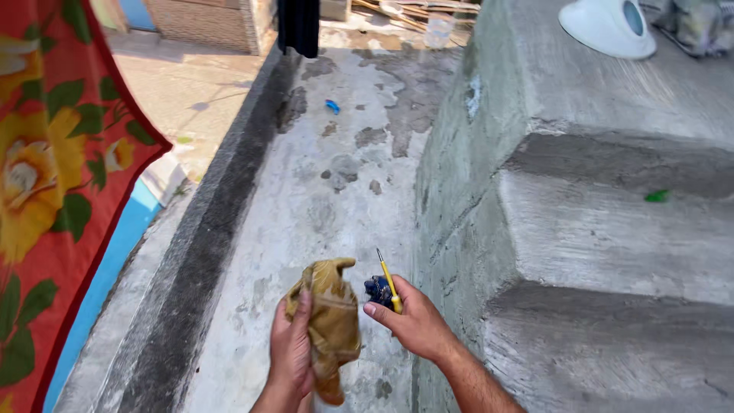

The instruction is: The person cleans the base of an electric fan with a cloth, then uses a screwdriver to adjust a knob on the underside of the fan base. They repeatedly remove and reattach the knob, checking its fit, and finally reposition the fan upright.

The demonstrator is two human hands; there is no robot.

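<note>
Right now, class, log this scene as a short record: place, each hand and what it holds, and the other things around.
Place: concrete walkway beside concrete steps
Left hand: grips a crumpled tan glove
Right hand: holds a yellow-handled screwdriver and a small dark blue object, kind unclear
Left edge: hanging red floral cloth
Top step: white plastic object
Walkway, far: small blue scrap
Lower step: green scrap
</note>
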